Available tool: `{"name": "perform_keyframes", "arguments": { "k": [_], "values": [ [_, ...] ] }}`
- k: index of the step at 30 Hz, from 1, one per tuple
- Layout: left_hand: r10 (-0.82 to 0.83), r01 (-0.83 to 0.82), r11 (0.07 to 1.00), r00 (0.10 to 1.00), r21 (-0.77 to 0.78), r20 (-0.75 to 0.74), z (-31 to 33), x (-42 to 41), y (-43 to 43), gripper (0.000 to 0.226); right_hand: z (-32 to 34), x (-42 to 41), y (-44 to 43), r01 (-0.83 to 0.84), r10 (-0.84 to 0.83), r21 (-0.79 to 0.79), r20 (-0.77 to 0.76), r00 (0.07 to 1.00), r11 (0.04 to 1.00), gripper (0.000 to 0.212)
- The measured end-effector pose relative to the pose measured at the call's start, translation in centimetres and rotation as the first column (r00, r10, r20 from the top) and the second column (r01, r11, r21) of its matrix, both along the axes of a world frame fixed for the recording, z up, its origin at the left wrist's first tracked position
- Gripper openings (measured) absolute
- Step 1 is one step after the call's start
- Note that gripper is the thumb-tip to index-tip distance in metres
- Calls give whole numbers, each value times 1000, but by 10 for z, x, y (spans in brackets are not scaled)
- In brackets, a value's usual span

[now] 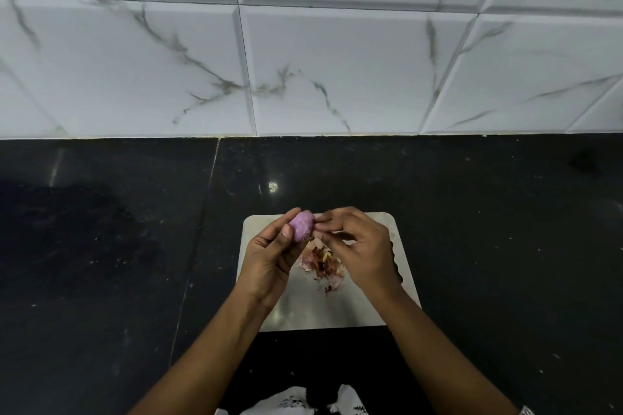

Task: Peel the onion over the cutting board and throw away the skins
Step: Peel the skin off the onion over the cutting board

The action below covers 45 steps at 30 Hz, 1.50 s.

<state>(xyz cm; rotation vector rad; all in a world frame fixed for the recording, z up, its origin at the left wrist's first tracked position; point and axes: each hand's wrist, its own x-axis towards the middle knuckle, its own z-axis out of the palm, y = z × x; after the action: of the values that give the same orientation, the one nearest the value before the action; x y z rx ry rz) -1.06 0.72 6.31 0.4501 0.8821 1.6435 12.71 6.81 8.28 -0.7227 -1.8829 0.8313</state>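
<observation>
1. Onion (301, 225): pale purple and mostly bare, held in the air above the far edge of the cutting board (387, 307), likely so that shed scraps drop onto it.
2. Left hand (269, 258): thumb and fingers curled round the onion, steadying it.
3. Right hand (359, 246): fingertips pinched on the onion's right end. Whether a shred lies between them cannot be told. The 2 hands nearly meet.
4. Skins (322, 264): loose heap at the board's middle, below the hands, not yet thrown away.
5. Surface (488, 229): dark stone. The board sits toward its near edge, with open room left, right and behind up to the tiled wall (337, 61). No bin in view.
</observation>
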Motion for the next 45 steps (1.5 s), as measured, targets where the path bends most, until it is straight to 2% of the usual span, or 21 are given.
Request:
{"name": "perform_keyframes", "arguments": {
  "k": [2, 5, 7, 9, 12, 14, 18, 22, 26, 29, 31, 33, 35, 37, 40, 43, 45],
  "values": [
    [13, -13, 1000, 1000, -3, 6, -1, 1, 0, 65, 5, -2, 0, 31, -41, -156, -64, 997, 987, 12],
    [18, -18, 1000, 1000, 3, -5, -2, 1, 0, 64, 14, -9, -3, 52, -55, -331, -2, 998, 942, 24],
    [5, -5, 1000, 1000, 15, -15, -1, 1, 0, 63, 15, -13, -5, 29, -16, -365, 38, 999, 930, 28],
    [-10, 10, 999, 1000, 36, -24, -1, 0, -1, 63, 15, -17, -6, 13, -8, -412, 13, 1000, 911, 22],
    [-18, 21, 998, 998, 56, -57, -1, 1, -3, 63, 13, -25, -11, 16, -83, -576, -90, 992, 818, 11],
    [-15, 18, 998, 998, 56, -66, -3, 2, -3, 65, 12, -31, -12, 67, -169, -624, -106, 980, 779, 6],
    [-11, 14, 999, 997, 42, -73, -7, 0, -6, 77, 14, -36, -8, 76, -208, -767, -76, 975, 637, 10],
    [-59, 65, 997, 990, 45, -125, -7, -2, -10, 86, 9, -32, -4, 137, -233, -839, 12, 972, 527, 11],
    [-70, 76, 996, 990, 44, -121, -9, -2, -11, 90, 13, -18, -6, -25, -159, -897, -106, 982, 440, 21],
    [-78, 81, 995, 995, 55, -59, -13, -3, -10, 89, 14, -9, -10, -123, -11, -856, -149, 989, 502, 19],
    [-100, 102, 993, 994, 60, -41, -12, -3, -9, 87, 11, -7, -11, -146, 2, -842, -169, 986, 519, 26],
    [-92, 95, 995, 992, 31, -84, -11, -1, -8, 77, 10, -7, -12, -139, -25, -822, -182, 983, 553, 28],
    [-53, 48, 998, 979, -30, -195, -10, 1, -9, 51, 9, -6, -13, -80, -44, -750, -144, 989, 657, 29],
    [-50, 32, 996, 970, -78, -238, -10, 4, -10, 38, 9, -5, -14, -18, -41, -631, -79, 996, 776, 30],
    [-54, 30, 994, 974, -106, -222, -9, 3, -10, 36, 12, -2, -15, 1, -13, -514, -20, 1000, 858, 29],
    [-48, 29, 995, 980, -97, -196, -11, 0, -8, 62, 16, -2, -14, -7, -2, -488, -18, 1000, 873, 26],
    [-50, 36, 996, 982, -79, -181, -12, -1, -7, 66, 17, -4, -12, -13, -1, -502, -28, 1000, 865, 25]
  ]
}}
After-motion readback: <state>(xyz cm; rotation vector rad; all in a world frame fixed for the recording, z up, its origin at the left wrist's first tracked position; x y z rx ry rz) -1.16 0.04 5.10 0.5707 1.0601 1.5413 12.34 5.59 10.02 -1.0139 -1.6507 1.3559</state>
